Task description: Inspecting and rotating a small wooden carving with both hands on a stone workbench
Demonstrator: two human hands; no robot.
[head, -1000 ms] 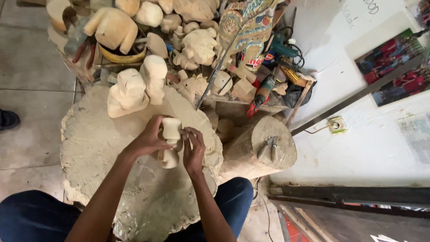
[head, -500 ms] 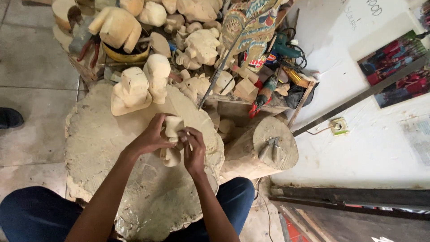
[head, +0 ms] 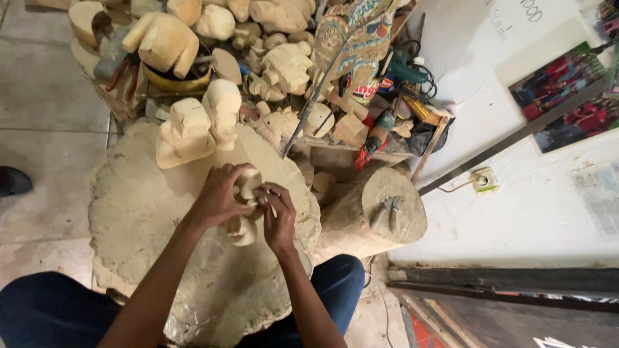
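Observation:
My left hand [head: 218, 196] grips a small pale wooden carving [head: 244, 229] and holds it upright over a big round wooden block [head: 148, 219] that serves as a work surface. Right beside it, my right hand [head: 277, 216] presses against the same piece, fingers curled near its upper part; whether it holds a small tool is hidden. Only the carving's top and rounded bottom show between my fingers. My blue-trousered legs straddle the block.
Two rough-cut figures [head: 193, 125] stand on the block's far edge. Behind them lies a heap of several unfinished carvings [head: 284, 61], a painted figure [head: 351, 38] and power tools [head: 400, 67]. Pliers [head: 385, 211] rest on a log stump [head: 387, 212] at the right.
My hands have turned the small carving and closed in more tightly around it. The view has tipped slightly, so the pile sits a little higher in the picture.

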